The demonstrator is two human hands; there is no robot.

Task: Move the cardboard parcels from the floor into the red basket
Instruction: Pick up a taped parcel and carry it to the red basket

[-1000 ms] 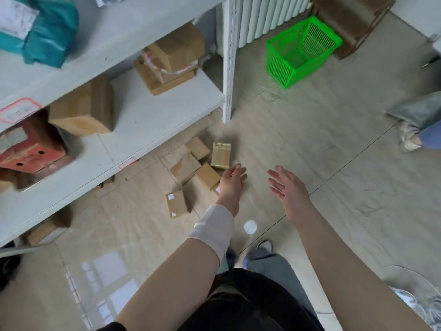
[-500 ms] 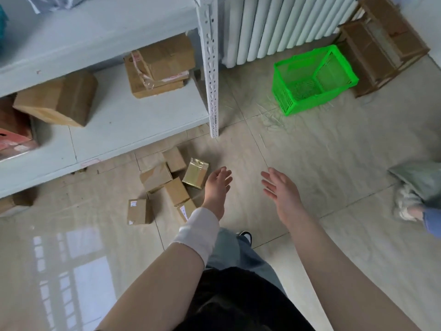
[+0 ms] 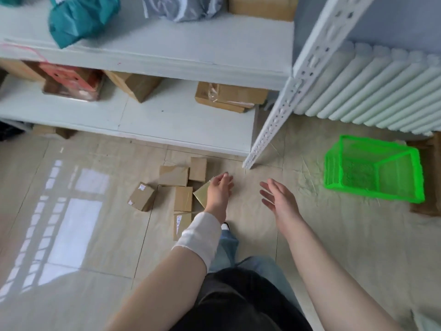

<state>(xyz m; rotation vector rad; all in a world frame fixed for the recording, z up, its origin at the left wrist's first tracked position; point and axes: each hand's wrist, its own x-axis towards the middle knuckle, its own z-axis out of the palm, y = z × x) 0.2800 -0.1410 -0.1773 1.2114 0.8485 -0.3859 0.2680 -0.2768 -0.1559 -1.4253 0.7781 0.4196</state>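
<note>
Cardboard parcels (image 3: 173, 175) are clustered on the floor just left of the left hand (image 3: 218, 194), whose relaxed fingers (image 3: 226, 179) are held empty; plain brown, some white-labelled. The right hand (image 3: 279, 199) is spread, empty.

**Six parcels sitting in a loose cluster on the floor**

The cardboard parcels (image 3: 183, 199) are lying flat on the tiled floor (image 3: 334, 223), all closed. A wide parcel (image 3: 173, 175) and a narrow parcel (image 3: 197, 169) are sitting side by side at the far edge of the group. A labelled parcel (image 3: 142, 196), turned at an angle, is resting a little apart on the left. A shiny gold parcel (image 3: 201, 196) is lying tilted, partly hiding behind the left hand (image 3: 217, 194). The nearest parcel (image 3: 181, 224) is showing a white label.
</note>
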